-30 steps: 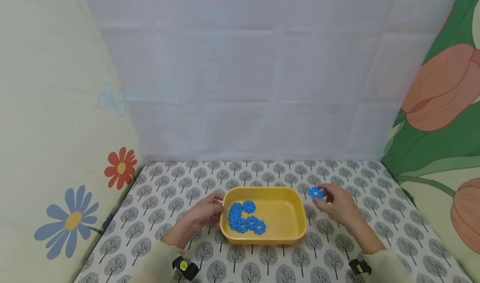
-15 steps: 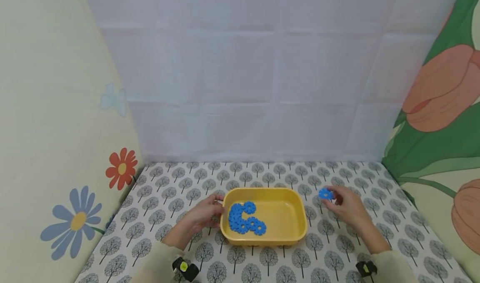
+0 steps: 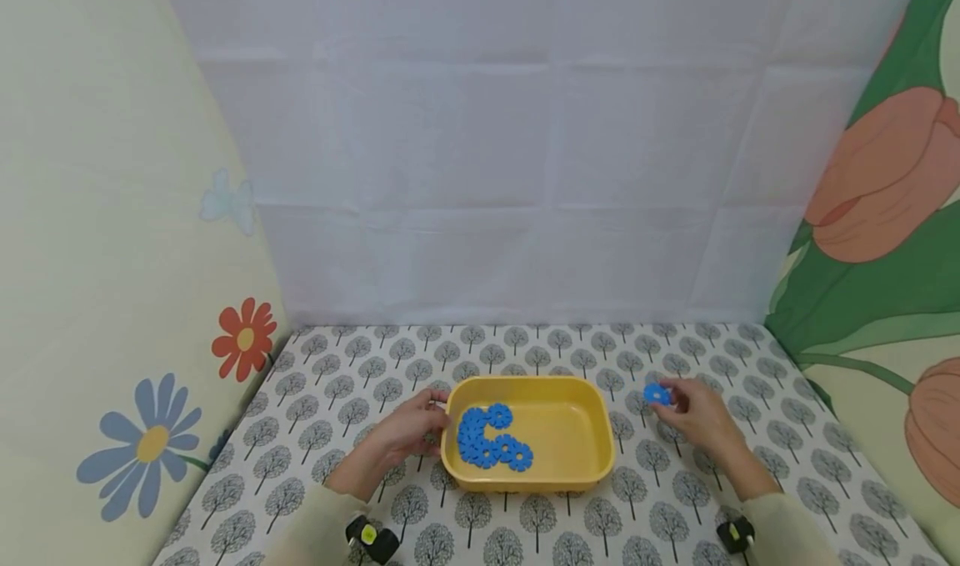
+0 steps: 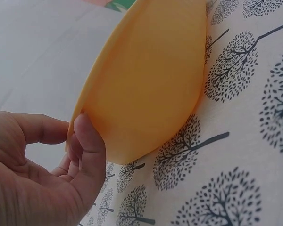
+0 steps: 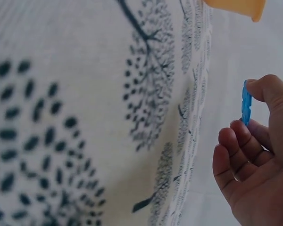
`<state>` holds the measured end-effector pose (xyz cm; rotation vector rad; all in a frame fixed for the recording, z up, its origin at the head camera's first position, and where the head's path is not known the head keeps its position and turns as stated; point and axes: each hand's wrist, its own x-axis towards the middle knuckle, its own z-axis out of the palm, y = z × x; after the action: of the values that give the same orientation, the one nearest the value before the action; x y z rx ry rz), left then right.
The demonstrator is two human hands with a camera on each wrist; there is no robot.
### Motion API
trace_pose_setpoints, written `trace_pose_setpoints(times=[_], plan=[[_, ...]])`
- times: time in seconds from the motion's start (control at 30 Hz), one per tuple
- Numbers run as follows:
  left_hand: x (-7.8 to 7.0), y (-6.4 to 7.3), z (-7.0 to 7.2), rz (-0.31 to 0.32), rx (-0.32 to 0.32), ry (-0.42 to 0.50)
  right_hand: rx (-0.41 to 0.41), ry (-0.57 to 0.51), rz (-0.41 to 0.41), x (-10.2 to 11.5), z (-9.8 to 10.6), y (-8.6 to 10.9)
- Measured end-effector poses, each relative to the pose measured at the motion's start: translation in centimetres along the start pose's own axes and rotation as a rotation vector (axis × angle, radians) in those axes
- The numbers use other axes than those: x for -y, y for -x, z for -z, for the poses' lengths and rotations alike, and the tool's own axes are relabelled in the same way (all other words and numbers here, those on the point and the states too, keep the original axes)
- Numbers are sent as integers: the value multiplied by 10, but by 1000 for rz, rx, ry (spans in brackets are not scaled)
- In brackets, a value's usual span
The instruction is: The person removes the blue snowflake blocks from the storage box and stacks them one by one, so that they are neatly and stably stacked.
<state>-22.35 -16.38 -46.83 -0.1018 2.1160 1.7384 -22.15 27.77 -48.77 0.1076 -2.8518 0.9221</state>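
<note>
A yellow plastic tray [image 3: 555,484] sits mid-table in the head view. Several blue notched discs [image 3: 498,416] lie in its left half, some overlapping. My left hand [image 3: 412,426] pinches the tray's left rim; in the left wrist view the thumb presses the outer wall [image 4: 146,80] and the index finger reaches the rim. To the right of the tray, my right hand [image 3: 699,414] holds one blue notched disc [image 3: 656,394] between thumb and fingers, apart from the tray. That disc [image 5: 246,103] shows edge-on in the right wrist view, the other fingers curled below it.
A tree-print cloth [image 3: 480,533] covers the table. Behind it hangs a white sheet [image 3: 480,174]. Flower-painted panels flank the left [image 3: 135,299] and right [image 3: 877,257] sides. Small dark cameras [image 3: 372,539] are strapped on both wrists.
My right hand has moved a little rightward and toward the near side with the blue disc. My left hand keeps its grip on the rim, and the tray stays in place.
</note>
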Motion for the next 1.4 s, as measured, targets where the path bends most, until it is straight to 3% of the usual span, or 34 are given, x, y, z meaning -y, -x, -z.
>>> trace_pose_setpoints(times=[0.73, 1.17, 1.4], plan=[[1, 0, 0, -9, 0, 4, 201, 57, -132, -6, -18, -17], [1, 0, 1, -6, -11, 8, 215, 92, -79, -7, -17, -18], [1, -1, 0, 1, -10, 2, 173, 34, -55, 4, -11, -13]])
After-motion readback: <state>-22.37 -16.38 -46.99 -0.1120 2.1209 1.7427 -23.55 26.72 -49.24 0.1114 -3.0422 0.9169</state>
